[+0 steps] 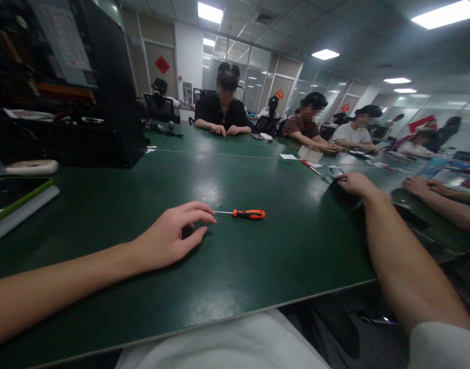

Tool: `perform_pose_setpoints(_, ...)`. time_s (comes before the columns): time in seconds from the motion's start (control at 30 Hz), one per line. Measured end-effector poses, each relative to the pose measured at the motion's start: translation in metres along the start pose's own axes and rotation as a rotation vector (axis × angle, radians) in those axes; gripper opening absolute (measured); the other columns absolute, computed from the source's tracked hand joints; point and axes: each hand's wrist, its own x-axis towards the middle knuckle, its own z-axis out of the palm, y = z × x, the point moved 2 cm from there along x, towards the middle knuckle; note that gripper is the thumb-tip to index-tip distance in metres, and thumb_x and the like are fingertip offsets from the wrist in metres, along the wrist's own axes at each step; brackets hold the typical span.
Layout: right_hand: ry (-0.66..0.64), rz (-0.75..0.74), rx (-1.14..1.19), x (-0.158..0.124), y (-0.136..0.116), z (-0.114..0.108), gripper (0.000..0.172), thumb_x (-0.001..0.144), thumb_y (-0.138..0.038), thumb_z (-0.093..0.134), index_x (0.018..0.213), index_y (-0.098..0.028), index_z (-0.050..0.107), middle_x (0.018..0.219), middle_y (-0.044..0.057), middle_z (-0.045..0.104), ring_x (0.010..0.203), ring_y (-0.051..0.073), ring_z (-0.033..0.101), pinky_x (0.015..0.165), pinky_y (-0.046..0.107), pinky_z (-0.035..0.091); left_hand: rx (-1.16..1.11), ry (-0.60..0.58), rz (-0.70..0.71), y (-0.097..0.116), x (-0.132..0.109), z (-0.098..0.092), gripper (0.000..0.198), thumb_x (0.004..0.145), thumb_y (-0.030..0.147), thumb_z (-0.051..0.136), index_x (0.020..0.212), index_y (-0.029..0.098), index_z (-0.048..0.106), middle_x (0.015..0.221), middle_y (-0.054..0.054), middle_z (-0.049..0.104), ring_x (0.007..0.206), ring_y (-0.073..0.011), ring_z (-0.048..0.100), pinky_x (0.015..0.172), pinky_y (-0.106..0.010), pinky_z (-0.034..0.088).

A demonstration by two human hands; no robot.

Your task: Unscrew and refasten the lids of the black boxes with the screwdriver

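On the green tabletop lies a screwdriver point(249, 214) with an orange and black handle, its metal shaft pointing left. My left hand point(176, 233) rests on the table beside it, fingers spread and slightly bent. The shaft's tip ends at my fingertips; whether they touch I cannot tell. Further off to the right, my right hand point(354, 184) reaches out with its fingers closed at the upper edge of a dark flat thing point(344, 197). Blur and shadow hide what kind of thing it is.
A black open computer case point(115, 97) stands at the left, with a green-edged box point(23, 205) in front of it. A small cardboard box point(310, 154) and paper point(288, 157) lie toward the back right. Another person's hands point(419, 185) rest at the right; several people sit around.
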Motion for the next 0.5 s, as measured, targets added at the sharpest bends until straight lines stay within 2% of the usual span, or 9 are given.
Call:
perform_pose_setpoints(0.13, -0.060, 0.000, -0.035, 0.001, -0.002, -0.003, 0.039, 0.097, -0.039, 0.060, 0.128, -0.016, 0.059, 0.128, 0.011, 0.059, 0.115, 0.020, 0.060, 0.097, 0.040, 0.054, 0.001, -0.006, 0.010, 0.000, 0.000, 0.000, 0.023, 0.095, 0.023, 0.055, 0.110, 0.021, 0.073, 0.127, -0.008, 0.067, 0.106, -0.0229, 0.066, 0.077, -0.027, 0.056)
perform_pose_setpoints(0.23, -0.050, 0.015, -0.025, -0.002, -0.002, -0.003, 0.040, 0.096, -0.039, 0.061, 0.129, -0.016, 0.059, 0.129, 0.011, 0.059, 0.116, 0.021, 0.060, 0.098, 0.041, 0.054, 0.004, -0.013, 0.010, 0.001, 0.000, 0.000, 0.023, 0.095, 0.024, 0.055, 0.109, 0.022, 0.073, 0.126, -0.008, 0.067, 0.102, -0.0225, 0.067, 0.073, -0.026, 0.056)
perform_pose_setpoints(0.3, -0.017, 0.032, -0.005, -0.005, 0.000, -0.003, 0.040, 0.096, -0.039, 0.061, 0.129, -0.017, 0.059, 0.129, 0.010, 0.059, 0.116, 0.021, 0.060, 0.098, 0.040, 0.054, -0.001, -0.022, -0.001, 0.001, -0.001, 0.000, 0.023, 0.095, 0.025, 0.055, 0.109, 0.022, 0.073, 0.126, -0.008, 0.068, 0.099, -0.0224, 0.068, 0.070, -0.026, 0.056)
perform_pose_setpoints(0.5, 0.140, 0.173, 0.034, -0.017, 0.019, -0.012, 0.038, 0.098, -0.041, 0.058, 0.127, -0.017, 0.061, 0.128, 0.011, 0.060, 0.116, 0.020, 0.060, 0.100, 0.040, 0.053, -0.007, -0.030, 0.004, 0.000, -0.001, 0.001, 0.023, 0.095, 0.025, 0.055, 0.109, 0.023, 0.073, 0.126, -0.008, 0.068, 0.106, -0.0233, 0.067, 0.075, -0.026, 0.056)
